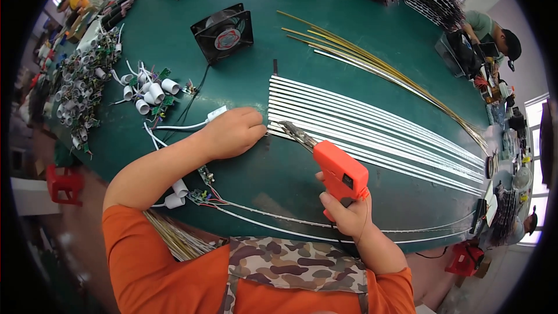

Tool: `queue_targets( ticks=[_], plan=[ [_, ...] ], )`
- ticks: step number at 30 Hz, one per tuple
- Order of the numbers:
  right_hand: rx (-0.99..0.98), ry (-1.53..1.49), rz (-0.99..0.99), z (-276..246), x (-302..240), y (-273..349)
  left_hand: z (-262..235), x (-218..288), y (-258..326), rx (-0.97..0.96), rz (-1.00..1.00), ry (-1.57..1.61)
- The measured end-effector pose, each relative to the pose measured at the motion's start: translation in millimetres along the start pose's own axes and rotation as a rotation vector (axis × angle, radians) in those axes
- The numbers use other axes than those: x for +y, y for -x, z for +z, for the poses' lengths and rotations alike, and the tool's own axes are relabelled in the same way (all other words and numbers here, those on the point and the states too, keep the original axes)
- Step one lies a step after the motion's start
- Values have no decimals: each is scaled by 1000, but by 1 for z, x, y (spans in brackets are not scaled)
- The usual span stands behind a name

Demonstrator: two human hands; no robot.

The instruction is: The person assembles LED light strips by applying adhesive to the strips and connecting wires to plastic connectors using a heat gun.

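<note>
My right hand (351,215) is wrapped round the handle of an orange soldering gun (339,166). The gun's dark tip reaches the left ends of a row of long, thin white light strips (372,129) laid side by side. At those same ends my left hand (235,132) is closed, its fingertips pressed together beside the lowest strips; what they pinch is hidden. A white connector (217,113) with a white cable shows just behind the left hand. Below my left forearm lie small green circuit boards (200,196) with wires, joined to two long strips (279,215) running right.
A black square fan (226,35) stands at the back. White sockets with boards (152,93) lie left, beside a larger pile (81,93). Yellowish strips (360,61) stretch behind the white row. Another person (491,32) works at the far right. Red stools (64,184) stand beside the table.
</note>
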State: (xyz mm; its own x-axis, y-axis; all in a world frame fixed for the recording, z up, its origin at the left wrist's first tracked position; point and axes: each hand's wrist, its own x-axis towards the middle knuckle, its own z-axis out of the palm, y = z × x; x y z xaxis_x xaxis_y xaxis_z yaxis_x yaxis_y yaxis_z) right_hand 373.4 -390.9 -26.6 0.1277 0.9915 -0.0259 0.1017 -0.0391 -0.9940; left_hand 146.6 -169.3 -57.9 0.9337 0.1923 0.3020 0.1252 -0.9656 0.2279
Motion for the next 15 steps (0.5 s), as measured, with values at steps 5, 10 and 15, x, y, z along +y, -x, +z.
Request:
queue_targets(
  ticks=[5,10,15],
  plan=[
    [-7,-33,73,-1,-3,2,0,1,0,19,-5,-21],
    [-6,-26,52,-2,-4,2,-1,-1,1,3,-22,3],
    [-29,-46,39,-6,0,2,-4,0,3,46,-77,131]
  ],
)
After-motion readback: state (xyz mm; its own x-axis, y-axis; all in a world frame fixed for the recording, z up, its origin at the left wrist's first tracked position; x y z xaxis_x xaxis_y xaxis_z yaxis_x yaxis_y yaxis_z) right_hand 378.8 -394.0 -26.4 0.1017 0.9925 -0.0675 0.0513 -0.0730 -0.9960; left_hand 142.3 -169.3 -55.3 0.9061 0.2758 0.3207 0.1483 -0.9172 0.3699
